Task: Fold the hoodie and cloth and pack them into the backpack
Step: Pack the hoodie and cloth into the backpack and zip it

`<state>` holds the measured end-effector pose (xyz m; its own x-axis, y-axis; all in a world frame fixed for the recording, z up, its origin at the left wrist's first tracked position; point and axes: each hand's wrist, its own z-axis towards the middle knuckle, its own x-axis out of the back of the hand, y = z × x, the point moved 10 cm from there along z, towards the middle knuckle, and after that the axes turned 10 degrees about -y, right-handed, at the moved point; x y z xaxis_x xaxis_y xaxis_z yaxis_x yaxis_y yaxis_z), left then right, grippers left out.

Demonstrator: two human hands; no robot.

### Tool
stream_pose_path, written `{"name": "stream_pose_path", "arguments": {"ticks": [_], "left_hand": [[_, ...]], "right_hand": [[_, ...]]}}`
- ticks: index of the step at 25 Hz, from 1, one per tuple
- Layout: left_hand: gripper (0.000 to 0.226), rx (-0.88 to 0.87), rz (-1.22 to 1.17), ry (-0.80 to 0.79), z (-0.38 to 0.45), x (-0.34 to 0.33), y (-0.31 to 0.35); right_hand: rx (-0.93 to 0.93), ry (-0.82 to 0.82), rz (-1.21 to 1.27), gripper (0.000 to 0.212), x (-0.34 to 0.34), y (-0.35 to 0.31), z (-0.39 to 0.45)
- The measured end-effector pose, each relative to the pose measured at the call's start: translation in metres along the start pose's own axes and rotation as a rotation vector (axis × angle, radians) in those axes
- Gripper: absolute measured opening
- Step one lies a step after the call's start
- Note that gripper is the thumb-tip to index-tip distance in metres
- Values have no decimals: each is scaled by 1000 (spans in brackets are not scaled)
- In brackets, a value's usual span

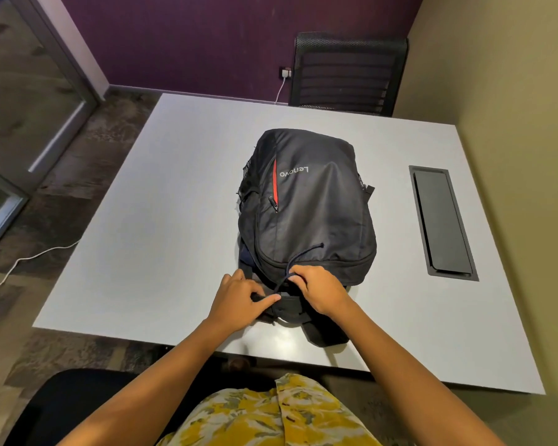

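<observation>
The black backpack (306, 204) lies flat on the white table (161, 204), a grey cable hatch (442, 222) to its right; the left hand (239, 300) pinches its top strap, the right hand (316, 289) grips a dark cord (298, 255); a mesh chair (345, 72) stands against the purple wall (190, 37).

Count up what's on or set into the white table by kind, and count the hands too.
Backpack: 1
Dark cord lying over the backpack's near end: 1
Grey panel set into the table: 1
Hands: 2, the left hand and right hand, both at the backpack's near end
Total: 5
</observation>
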<state>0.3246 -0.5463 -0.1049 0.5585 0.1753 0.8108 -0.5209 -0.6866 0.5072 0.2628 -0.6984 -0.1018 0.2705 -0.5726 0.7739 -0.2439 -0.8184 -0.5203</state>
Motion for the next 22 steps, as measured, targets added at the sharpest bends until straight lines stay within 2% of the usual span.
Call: {"name": "stream_pose_path", "arguments": {"ticks": [2,4,5,7,9,12,15,17,19,22], "left_hand": [[51,78,93,-2,6,4,-2],[53,138,206,-28,15,8,3],[49,175,251,-31,19,11,5],[46,281,289,-60,27,13,-1],[44,351,282,-119,34,11,-9],[35,335,210,-186,36,9,-19],[30,292,57,-217,30,12,-31],[37,320,82,-167,28,21,-36],[37,354,219,-109,31,27,-33],[18,345,269,-97,39,25,-25]], "right_hand": [[117,-147,-203,34,-7,-11,3],[223,-285,-224,33,-23,-22,-1],[218,-339,-196,31,-30,-23,-4],[97,-411,-135,31,-40,-16,-4],[-75,-453,-194,33,-44,-4,0],[-189,-505,-338,52,-48,-6,6],[-162,-455,-284,53,-54,-14,5],[-140,-360,-300,41,-42,-19,5],[-74,-270,-327,21,-34,-31,7],[87,-351,-215,64,-51,-48,6]]}}
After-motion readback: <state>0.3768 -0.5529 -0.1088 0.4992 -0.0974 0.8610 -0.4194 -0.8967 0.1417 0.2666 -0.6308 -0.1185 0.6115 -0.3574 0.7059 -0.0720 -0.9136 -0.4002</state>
